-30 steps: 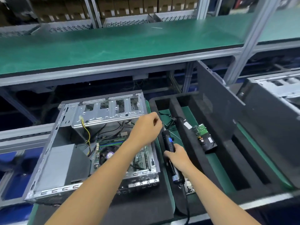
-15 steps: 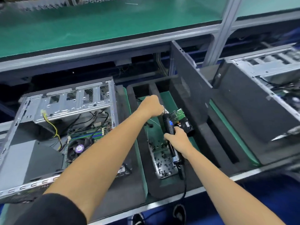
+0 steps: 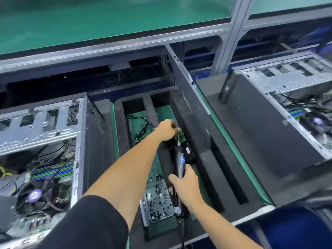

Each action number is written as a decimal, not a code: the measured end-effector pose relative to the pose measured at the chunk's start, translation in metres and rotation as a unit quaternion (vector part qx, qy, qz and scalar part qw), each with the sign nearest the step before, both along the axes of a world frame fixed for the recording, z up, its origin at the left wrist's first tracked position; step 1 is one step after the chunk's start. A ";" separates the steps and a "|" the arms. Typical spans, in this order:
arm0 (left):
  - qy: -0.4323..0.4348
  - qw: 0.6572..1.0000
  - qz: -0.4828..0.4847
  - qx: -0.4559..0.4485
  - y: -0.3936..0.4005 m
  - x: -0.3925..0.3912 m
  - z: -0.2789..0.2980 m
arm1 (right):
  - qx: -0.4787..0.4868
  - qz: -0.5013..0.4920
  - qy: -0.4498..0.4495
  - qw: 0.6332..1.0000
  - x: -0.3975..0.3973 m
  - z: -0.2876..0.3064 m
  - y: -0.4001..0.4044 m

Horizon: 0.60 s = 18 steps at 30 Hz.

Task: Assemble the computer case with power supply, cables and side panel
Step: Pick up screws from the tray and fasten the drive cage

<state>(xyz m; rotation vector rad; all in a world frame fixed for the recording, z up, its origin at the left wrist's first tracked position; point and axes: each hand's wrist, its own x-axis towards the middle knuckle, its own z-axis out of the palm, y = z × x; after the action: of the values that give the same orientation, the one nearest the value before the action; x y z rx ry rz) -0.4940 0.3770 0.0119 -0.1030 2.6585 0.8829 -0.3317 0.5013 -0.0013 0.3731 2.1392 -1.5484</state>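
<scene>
Computer case [image 3: 45, 150] lies open at the left of the desk [image 3: 233, 148], beside the foam tray [image 3: 206, 159]. Right hand [image 3: 186, 184] grips the electric screwdriver [image 3: 180, 161]; left hand [image 3: 166, 130] pinches the hard drive [image 3: 186, 146] above the screw box [image 3: 158, 200].

Black sleeve [image 3: 86, 225] on left arm; right forearm bare; hands ungloved.
</scene>
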 end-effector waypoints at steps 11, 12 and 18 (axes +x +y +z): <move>-0.124 0.984 -0.125 -0.041 0.015 -0.039 -0.022 | -0.044 -0.008 -0.047 0.998 -0.021 -0.008 0.002; -0.125 0.984 -0.121 -0.041 0.015 -0.041 -0.024 | -0.053 -0.008 -0.055 0.997 -0.023 -0.008 0.002; -0.110 0.985 -0.119 -0.059 0.022 -0.042 -0.034 | -0.088 -0.010 -0.107 0.990 -0.034 -0.012 0.003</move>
<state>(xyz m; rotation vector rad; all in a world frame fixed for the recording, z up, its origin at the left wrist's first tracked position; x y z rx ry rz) -0.5363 0.3985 -0.0216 0.0835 2.4500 0.6014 -0.3659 0.5043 -0.0134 0.4786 1.8260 -1.6155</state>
